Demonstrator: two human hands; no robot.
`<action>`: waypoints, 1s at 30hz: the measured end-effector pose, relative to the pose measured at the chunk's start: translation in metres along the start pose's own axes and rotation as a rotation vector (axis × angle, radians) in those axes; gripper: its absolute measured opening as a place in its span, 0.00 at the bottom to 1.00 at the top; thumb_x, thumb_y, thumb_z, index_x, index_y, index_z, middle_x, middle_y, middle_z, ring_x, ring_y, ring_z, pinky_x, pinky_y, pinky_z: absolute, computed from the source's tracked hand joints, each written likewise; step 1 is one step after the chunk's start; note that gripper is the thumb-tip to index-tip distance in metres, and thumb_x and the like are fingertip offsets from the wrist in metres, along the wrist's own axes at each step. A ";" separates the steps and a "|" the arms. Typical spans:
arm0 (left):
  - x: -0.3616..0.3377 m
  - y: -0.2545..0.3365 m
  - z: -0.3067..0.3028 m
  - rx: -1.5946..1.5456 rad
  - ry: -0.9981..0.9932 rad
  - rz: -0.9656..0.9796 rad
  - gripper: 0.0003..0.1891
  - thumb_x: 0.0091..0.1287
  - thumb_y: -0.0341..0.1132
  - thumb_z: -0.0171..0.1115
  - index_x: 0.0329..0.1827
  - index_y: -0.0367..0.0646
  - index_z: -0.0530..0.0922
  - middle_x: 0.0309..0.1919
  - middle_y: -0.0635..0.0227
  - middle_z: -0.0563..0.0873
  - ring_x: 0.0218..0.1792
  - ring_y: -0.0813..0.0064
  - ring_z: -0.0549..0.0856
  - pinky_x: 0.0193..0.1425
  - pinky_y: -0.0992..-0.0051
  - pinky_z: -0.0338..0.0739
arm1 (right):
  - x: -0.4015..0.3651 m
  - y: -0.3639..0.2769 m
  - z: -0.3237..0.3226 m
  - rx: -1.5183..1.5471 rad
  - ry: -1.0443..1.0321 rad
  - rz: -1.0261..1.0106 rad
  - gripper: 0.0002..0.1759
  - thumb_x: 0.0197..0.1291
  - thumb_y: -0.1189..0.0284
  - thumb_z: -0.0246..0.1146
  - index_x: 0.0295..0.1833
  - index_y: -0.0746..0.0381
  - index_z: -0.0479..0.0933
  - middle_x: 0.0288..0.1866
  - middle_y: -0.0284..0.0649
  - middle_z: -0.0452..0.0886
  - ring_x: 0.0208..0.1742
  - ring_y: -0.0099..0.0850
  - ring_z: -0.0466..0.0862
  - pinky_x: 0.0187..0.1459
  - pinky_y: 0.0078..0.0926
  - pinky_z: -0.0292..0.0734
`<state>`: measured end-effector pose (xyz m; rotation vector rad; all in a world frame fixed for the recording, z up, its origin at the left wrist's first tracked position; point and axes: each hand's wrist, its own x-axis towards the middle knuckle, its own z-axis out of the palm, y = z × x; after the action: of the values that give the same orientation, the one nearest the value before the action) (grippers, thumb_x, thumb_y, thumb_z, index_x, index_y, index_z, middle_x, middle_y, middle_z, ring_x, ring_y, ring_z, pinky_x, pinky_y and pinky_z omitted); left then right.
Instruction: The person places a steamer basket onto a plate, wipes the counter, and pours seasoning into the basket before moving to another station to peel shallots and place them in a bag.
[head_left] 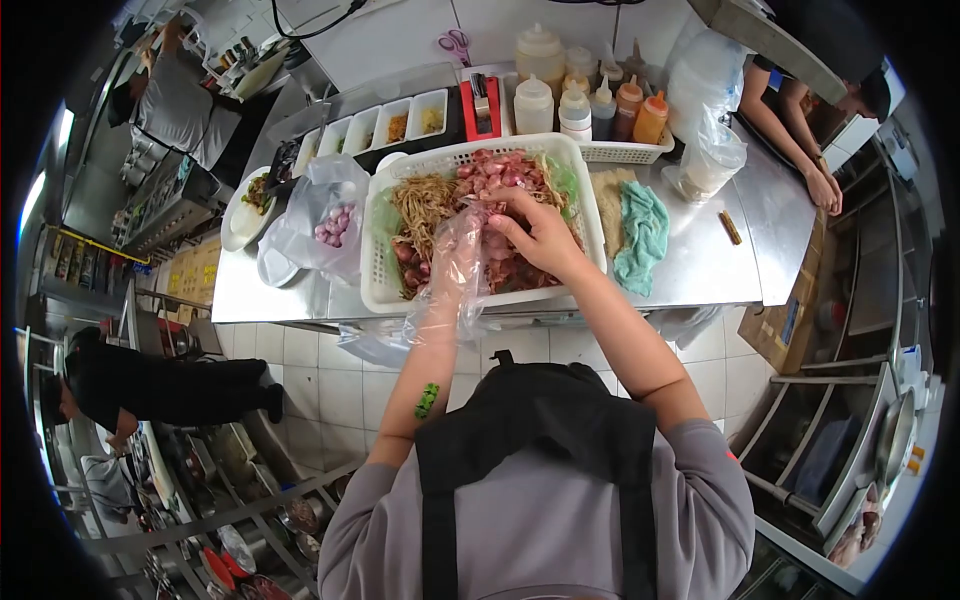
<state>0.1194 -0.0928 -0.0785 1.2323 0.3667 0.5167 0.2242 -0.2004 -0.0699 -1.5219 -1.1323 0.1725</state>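
A white plastic basket holds red shallots, dry straw-coloured stalks and loose reddish skins. Over its middle is my left hand, loosely covered by clear crinkled plastic that hangs down past the wrist; its fingers are blurred by the plastic. My bare right hand meets it from the right, thumb and fingers closed together at the left fingertips. What lies between them is too small to make out. Left of the basket, a clear plastic bag contains peeled shallots.
A teal cloth lies right of the basket. Behind stand sauce bottles, small trays and a red-framed tool. A plate of food sits left. Another person's forearms rest at the right; people stand at left.
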 end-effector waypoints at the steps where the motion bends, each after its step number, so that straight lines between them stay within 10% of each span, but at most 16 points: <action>1: 0.000 0.001 -0.002 0.007 -0.001 0.026 0.20 0.70 0.43 0.54 0.53 0.34 0.75 0.35 0.67 0.80 0.29 0.77 0.80 0.34 0.77 0.80 | -0.001 -0.002 0.000 0.002 -0.010 -0.001 0.16 0.64 0.63 0.59 0.54 0.58 0.73 0.48 0.45 0.81 0.46 0.46 0.82 0.47 0.35 0.75; 6: -0.005 0.007 -0.002 0.099 -0.012 0.102 0.18 0.68 0.40 0.56 0.52 0.34 0.75 0.36 0.64 0.81 0.33 0.73 0.81 0.38 0.74 0.78 | 0.001 -0.004 0.001 0.027 -0.039 -0.050 0.16 0.64 0.64 0.58 0.54 0.58 0.73 0.48 0.43 0.81 0.48 0.45 0.82 0.49 0.35 0.75; 8: 0.000 0.006 -0.004 0.632 -0.004 0.509 0.16 0.66 0.38 0.57 0.50 0.34 0.77 0.36 0.61 0.81 0.36 0.69 0.81 0.43 0.69 0.76 | 0.001 -0.003 0.004 0.060 -0.055 0.001 0.15 0.64 0.64 0.58 0.54 0.59 0.74 0.48 0.43 0.81 0.49 0.45 0.81 0.50 0.35 0.74; 11: 0.003 -0.004 -0.005 0.696 0.089 0.581 0.15 0.65 0.37 0.58 0.48 0.34 0.78 0.35 0.60 0.81 0.36 0.67 0.81 0.44 0.67 0.75 | 0.004 0.007 0.006 0.000 0.093 -0.170 0.12 0.67 0.65 0.55 0.51 0.59 0.73 0.36 0.41 0.81 0.35 0.37 0.83 0.38 0.29 0.76; 12: 0.003 0.002 -0.002 0.724 0.079 0.610 0.15 0.66 0.38 0.58 0.48 0.34 0.78 0.35 0.61 0.82 0.34 0.69 0.81 0.42 0.69 0.76 | 0.005 0.006 -0.001 0.314 -0.050 0.118 0.11 0.69 0.65 0.54 0.50 0.60 0.73 0.31 0.38 0.77 0.27 0.28 0.77 0.29 0.23 0.70; 13: 0.000 0.007 0.001 0.725 0.078 0.611 0.15 0.66 0.38 0.58 0.48 0.34 0.78 0.35 0.61 0.82 0.34 0.69 0.81 0.42 0.69 0.76 | 0.005 0.005 -0.007 0.625 -0.195 0.409 0.11 0.70 0.65 0.53 0.49 0.60 0.72 0.25 0.34 0.74 0.19 0.20 0.71 0.21 0.16 0.65; 15: -0.007 0.019 0.007 0.216 -0.065 0.120 0.16 0.68 0.39 0.57 0.50 0.35 0.77 0.35 0.64 0.83 0.30 0.74 0.81 0.37 0.74 0.78 | 0.005 0.002 -0.015 0.745 -0.236 0.439 0.10 0.70 0.64 0.52 0.48 0.59 0.71 0.23 0.31 0.69 0.16 0.17 0.65 0.18 0.14 0.57; 18: 0.002 0.003 -0.001 -0.161 -0.046 0.001 0.17 0.69 0.39 0.57 0.53 0.36 0.76 0.35 0.66 0.82 0.28 0.78 0.81 0.34 0.78 0.80 | 0.005 0.000 -0.018 0.911 -0.316 0.455 0.09 0.70 0.65 0.53 0.46 0.59 0.71 0.21 0.27 0.67 0.16 0.14 0.61 0.16 0.12 0.53; 21: 0.000 0.009 0.004 -0.076 0.049 -0.051 0.17 0.68 0.36 0.58 0.56 0.36 0.75 0.40 0.64 0.83 0.34 0.75 0.83 0.41 0.75 0.82 | 0.006 0.005 0.004 0.347 0.075 0.146 0.07 0.66 0.70 0.60 0.43 0.62 0.73 0.31 0.30 0.77 0.32 0.15 0.74 0.33 0.15 0.70; 24: -0.002 0.011 0.009 -0.075 0.038 -0.029 0.18 0.67 0.34 0.60 0.57 0.36 0.75 0.43 0.64 0.82 0.40 0.74 0.83 0.46 0.74 0.82 | 0.002 0.004 -0.001 0.268 -0.075 0.166 0.08 0.66 0.70 0.60 0.44 0.64 0.73 0.36 0.30 0.78 0.40 0.17 0.76 0.42 0.18 0.72; 30: 0.006 -0.004 -0.007 0.148 -0.032 0.154 0.18 0.65 0.31 0.62 0.57 0.35 0.76 0.45 0.66 0.82 0.45 0.78 0.80 0.51 0.75 0.79 | 0.004 0.003 -0.005 0.509 -0.151 0.379 0.09 0.66 0.66 0.59 0.41 0.60 0.72 0.22 0.29 0.73 0.18 0.15 0.67 0.18 0.15 0.59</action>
<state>0.1218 -0.0851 -0.0842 1.4182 0.2887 0.6092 0.2309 -0.2002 -0.0693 -1.2577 -0.8183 0.7852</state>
